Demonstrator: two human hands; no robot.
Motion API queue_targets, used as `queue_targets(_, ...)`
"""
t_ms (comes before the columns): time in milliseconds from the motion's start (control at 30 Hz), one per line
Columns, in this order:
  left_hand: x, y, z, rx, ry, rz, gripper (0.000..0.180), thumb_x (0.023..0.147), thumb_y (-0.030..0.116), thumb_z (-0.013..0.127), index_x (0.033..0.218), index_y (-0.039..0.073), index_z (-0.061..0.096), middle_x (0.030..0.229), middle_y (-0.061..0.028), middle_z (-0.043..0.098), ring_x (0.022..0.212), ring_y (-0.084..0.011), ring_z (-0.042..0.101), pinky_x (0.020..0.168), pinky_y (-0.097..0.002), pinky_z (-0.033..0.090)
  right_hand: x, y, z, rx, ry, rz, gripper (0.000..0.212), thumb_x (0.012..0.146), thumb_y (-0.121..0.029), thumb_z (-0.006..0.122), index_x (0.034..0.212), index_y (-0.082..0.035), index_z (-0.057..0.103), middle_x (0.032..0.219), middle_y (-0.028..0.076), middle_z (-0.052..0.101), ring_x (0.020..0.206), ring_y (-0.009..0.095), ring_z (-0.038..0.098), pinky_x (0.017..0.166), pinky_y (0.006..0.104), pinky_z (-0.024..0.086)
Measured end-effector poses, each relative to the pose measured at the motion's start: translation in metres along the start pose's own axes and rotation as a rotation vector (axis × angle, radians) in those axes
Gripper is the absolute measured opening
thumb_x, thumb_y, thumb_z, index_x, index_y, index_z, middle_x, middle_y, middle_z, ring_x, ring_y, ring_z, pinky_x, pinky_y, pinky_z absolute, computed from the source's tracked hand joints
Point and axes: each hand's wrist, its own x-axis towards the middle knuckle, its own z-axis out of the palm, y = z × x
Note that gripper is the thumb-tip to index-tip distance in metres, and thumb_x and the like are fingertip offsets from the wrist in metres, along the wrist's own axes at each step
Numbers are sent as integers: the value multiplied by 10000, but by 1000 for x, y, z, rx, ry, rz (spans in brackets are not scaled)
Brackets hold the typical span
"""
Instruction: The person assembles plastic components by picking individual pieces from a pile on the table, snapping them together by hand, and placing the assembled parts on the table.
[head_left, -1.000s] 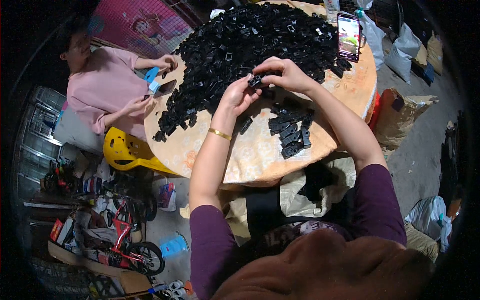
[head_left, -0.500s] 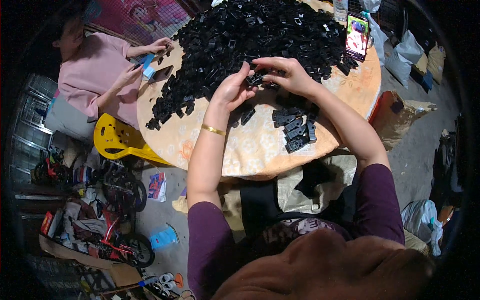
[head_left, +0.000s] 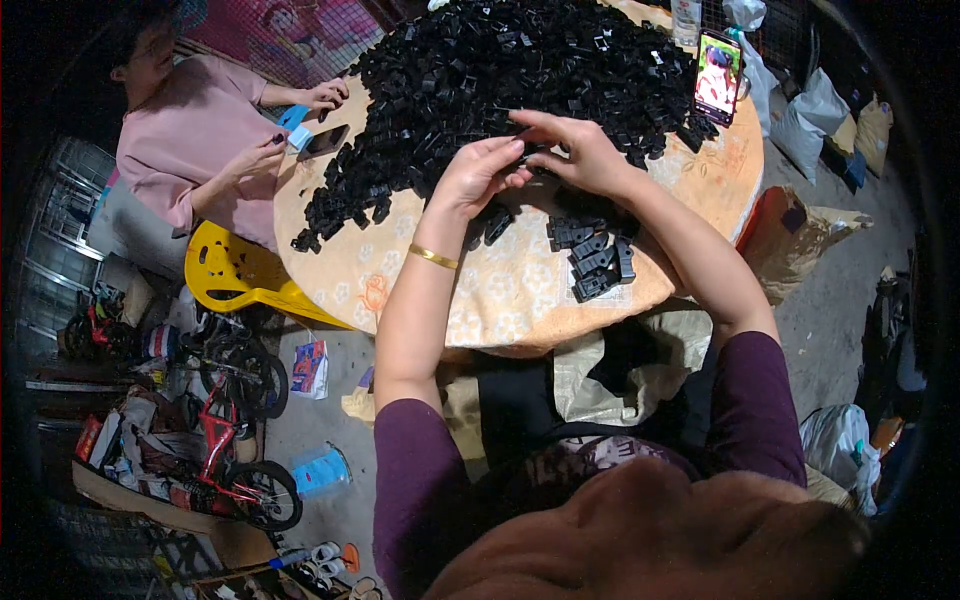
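Note:
Over the near side of the pile, my left hand [head_left: 478, 180] is closed with thumb and fingers pinched on a small black plastic part [head_left: 526, 154], mostly hidden by the fingers. My right hand [head_left: 585, 158] bends in from the other side, its thumb against the same part and its index finger arched above it. Just below the hands, a few loose black parts [head_left: 496, 226] lie on the patterned tablecloth [head_left: 500, 290]. A small group of larger black plastic pieces [head_left: 597, 262] rests beneath my right forearm, near the table's front edge.
A big heap of black plastic parts [head_left: 450, 70] covers the far table. A phone [head_left: 716, 78] stands upright at the far right. Across to the left, a person in pink [head_left: 200, 130] works beside a yellow chair [head_left: 225, 270]. Sacks [head_left: 812, 105] stand on the right.
The black part between my hands has turned and is now more covered by my fingers. My left thumb has moved down and right. The other person's hand has shifted slightly.

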Motion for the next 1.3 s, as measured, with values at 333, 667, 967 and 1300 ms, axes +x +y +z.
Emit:
queue_targets(333,-17,-12,61,678,-4,229,274,810,78,554,1077,24,520,915,-91,571,683,-138,579,629,-245,484,-4,39,-11,-166,-151,193,264,737,-173,616,942,-7,621,895,149,628,791,242,621,696,314,479)
queue_targets(667,-41,29,12,1218,61,163,355,641,261,728,867,12,612,780,-119,592,658,-184,586,575,-281,462,-2,32,-12,-187,-94,254,304,727,-141,597,997,-1,572,948,158,584,867,273,580,760,333,462)
queue_targets(967,-41,1,17,1724,26,125,292,639,100,692,912,38,608,851,-153,559,833,-329,551,737,-382,449,4,13,-16,162,-51,308,246,837,-150,546,1060,-48,567,764,22,568,659,82,523,585,229,448)
queue_targets(1300,14,-41,15,1297,316,554,310,718,37,612,1019,12,542,957,-160,550,830,-287,573,700,-335,475,5,21,-17,487,19,508,305,874,-216,510,1094,-5,526,718,6,575,572,57,483,506,192,405)
